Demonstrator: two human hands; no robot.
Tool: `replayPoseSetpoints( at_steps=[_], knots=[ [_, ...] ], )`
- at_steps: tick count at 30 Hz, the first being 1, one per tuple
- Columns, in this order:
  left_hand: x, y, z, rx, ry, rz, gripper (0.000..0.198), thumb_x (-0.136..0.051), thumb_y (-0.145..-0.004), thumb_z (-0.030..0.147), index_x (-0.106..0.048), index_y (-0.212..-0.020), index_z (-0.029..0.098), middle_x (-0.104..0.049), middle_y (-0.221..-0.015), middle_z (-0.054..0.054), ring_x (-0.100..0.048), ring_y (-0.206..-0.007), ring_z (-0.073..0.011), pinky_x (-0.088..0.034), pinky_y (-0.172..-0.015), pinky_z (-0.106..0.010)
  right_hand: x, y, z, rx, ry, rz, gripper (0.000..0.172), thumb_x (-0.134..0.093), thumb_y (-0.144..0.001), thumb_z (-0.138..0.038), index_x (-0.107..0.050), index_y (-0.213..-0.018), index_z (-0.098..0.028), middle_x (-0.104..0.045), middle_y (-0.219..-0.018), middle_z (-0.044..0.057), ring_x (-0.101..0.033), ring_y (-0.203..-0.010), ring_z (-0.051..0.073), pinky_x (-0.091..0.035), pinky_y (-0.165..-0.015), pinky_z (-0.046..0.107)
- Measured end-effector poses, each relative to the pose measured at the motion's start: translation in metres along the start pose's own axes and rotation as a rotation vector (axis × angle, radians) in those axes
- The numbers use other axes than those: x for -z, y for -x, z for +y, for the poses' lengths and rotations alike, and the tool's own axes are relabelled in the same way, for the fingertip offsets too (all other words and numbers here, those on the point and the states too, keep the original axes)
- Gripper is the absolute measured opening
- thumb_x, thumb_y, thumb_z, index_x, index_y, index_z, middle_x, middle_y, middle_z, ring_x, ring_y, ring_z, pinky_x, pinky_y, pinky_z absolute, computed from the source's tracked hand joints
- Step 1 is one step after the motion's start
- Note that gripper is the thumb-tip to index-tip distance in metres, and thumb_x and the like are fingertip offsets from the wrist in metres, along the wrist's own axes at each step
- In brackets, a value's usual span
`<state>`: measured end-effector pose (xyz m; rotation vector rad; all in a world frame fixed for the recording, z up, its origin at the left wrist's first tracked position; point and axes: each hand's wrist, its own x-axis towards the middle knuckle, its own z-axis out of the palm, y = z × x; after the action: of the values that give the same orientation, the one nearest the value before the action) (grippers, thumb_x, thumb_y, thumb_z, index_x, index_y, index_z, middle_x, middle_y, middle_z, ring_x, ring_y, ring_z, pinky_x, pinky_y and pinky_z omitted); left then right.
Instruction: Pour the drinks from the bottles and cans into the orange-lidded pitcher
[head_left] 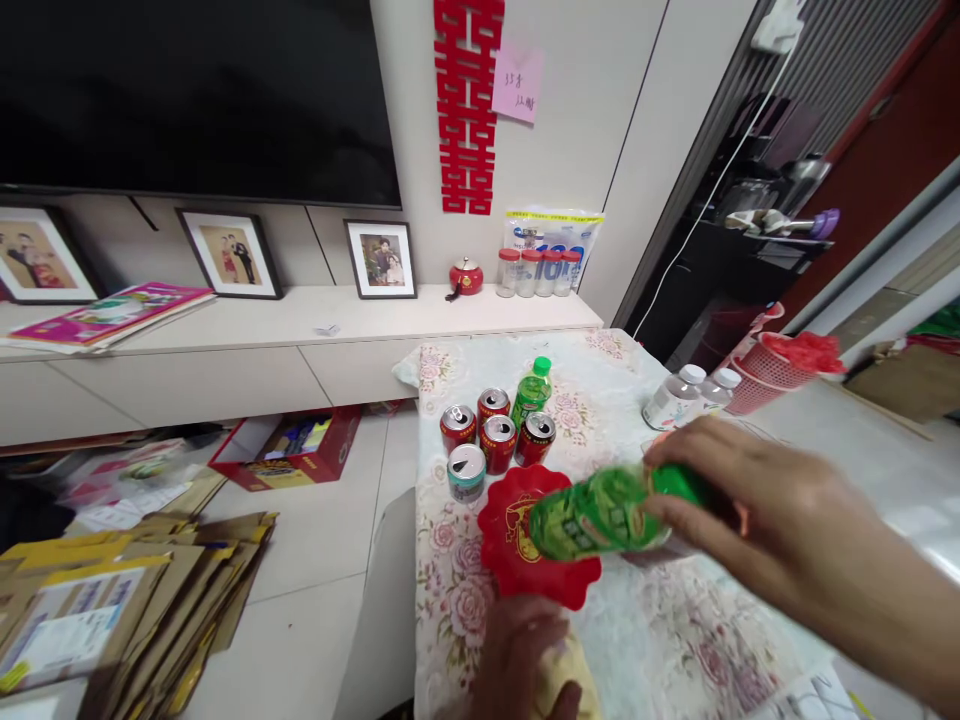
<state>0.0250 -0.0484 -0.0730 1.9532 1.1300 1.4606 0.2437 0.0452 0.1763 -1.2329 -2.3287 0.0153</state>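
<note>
Green bottle [589, 517] is slanting over the red plate [499, 545] by the table's left edge [424, 640], right hand [772, 505] gripping one end; left hand [514, 640] is curving, its grip unclear; tablecloth [592, 372] is lying open along the far edge.

Held bottle [589, 515], plastic; cans [498, 447], shiny metal

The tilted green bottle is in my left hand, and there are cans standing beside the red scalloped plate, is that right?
Not quite: the head view shows the tilted green bottle in your right hand, not your left hand. There are cans standing beside the red scalloped plate.
</note>
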Motion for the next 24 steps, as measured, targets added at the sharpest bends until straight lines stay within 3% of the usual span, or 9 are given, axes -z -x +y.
replayPoseSetpoints(
  at_steps=[3, 6, 8, 10, 12, 15, 20, 24],
  knots=[
    [-0.006, -0.021, -0.009, 0.048, -0.118, 0.075, 0.092, -0.082, -0.077, 0.024, -0.040, -0.159, 0.028, -0.060, -0.148, -0.016, -0.066, -0.133, -0.0393, -0.066, -0.103, -0.054, -0.042, 0.022, -0.018, -0.082, -0.032, -0.055, 0.010, -0.059, -0.105, -0.038, -0.067, -0.105, -0.032, -0.068, -0.095, 0.004, -0.070, -0.077, 0.020, -0.057, -0.061, 0.035],
    [-0.019, -0.045, -0.007, 0.118, -0.131, 0.105, 0.110, -0.084, -0.069, 0.021, -0.027, -0.163, 0.025, -0.054, -0.155, -0.021, -0.059, -0.142, -0.0459, -0.060, -0.110, -0.065, -0.075, 0.030, -0.029, -0.138, -0.060, -0.127, 0.011, -0.057, -0.104, -0.035, -0.065, -0.104, -0.028, -0.066, -0.098, 0.006, -0.071, -0.074, 0.022, -0.061, -0.063, 0.040],
    [-0.027, -0.061, -0.008, 0.122, -0.082, 0.138, 0.104, -0.085, -0.074, 0.027, -0.028, -0.161, 0.024, -0.058, -0.151, -0.022, -0.062, -0.139, -0.0446, -0.062, -0.108, -0.063, -0.089, 0.030, -0.035, -0.162, -0.068, -0.161, 0.010, -0.056, -0.104, -0.030, -0.064, -0.099, -0.026, -0.065, -0.096, 0.006, -0.071, -0.071, 0.023, -0.060, -0.060, 0.041],
    [-0.033, -0.074, -0.013, 0.118, -0.041, 0.186, 0.085, -0.080, -0.083, 0.034, -0.035, -0.155, 0.024, -0.064, -0.144, -0.021, -0.070, -0.130, -0.0404, -0.065, -0.104, -0.057, -0.099, 0.028, -0.039, -0.179, -0.065, -0.154, 0.007, -0.056, -0.102, -0.026, -0.063, -0.099, -0.024, -0.065, -0.096, 0.006, -0.071, -0.069, 0.023, -0.059, -0.058, 0.041],
    [-0.035, -0.083, -0.021, 0.147, 0.017, 0.153, 0.066, -0.075, -0.088, 0.039, -0.046, -0.145, 0.024, -0.073, -0.129, -0.017, -0.078, -0.114, -0.0363, -0.068, -0.094, -0.051, -0.106, 0.026, -0.040, -0.189, -0.063, -0.127, 0.006, -0.057, -0.101, -0.023, -0.062, -0.098, -0.024, -0.064, -0.095, 0.006, -0.071, -0.067, 0.022, -0.059, -0.057, 0.040],
    [-0.034, -0.088, -0.030, 0.172, 0.056, 0.120, 0.046, -0.073, -0.088, 0.043, -0.058, -0.128, 0.025, -0.077, -0.115, -0.014, -0.079, -0.104, -0.0352, -0.068, -0.090, -0.051, -0.115, 0.025, -0.039, -0.201, -0.060, -0.075, 0.005, -0.059, -0.101, -0.023, -0.060, -0.096, -0.025, -0.063, -0.093, 0.004, -0.072, -0.068, 0.021, -0.060, -0.059, 0.037],
    [-0.032, -0.088, -0.034, 0.155, 0.047, 0.147, 0.051, -0.076, -0.085, 0.044, -0.057, -0.128, 0.027, -0.075, -0.114, -0.014, -0.078, -0.103, -0.0349, -0.067, -0.088, -0.051, -0.127, 0.028, -0.035, -0.233, 0.018, -0.004, 0.009, -0.059, -0.102, -0.031, -0.059, -0.096, -0.024, -0.063, -0.087, 0.005, -0.072, -0.067, 0.025, -0.054, -0.053, 0.036],
    [-0.035, -0.089, -0.038, 0.162, 0.069, 0.087, 0.048, -0.076, -0.084, 0.043, -0.056, -0.126, 0.030, -0.075, -0.115, -0.011, -0.077, -0.104, -0.0341, -0.067, -0.090, -0.050, -0.127, 0.025, -0.034, -0.208, 0.010, -0.072, 0.016, -0.050, -0.106, -0.028, -0.060, -0.095, -0.023, -0.063, -0.091, 0.006, -0.070, -0.069, 0.022, -0.054, -0.059, 0.035]
  ],
)
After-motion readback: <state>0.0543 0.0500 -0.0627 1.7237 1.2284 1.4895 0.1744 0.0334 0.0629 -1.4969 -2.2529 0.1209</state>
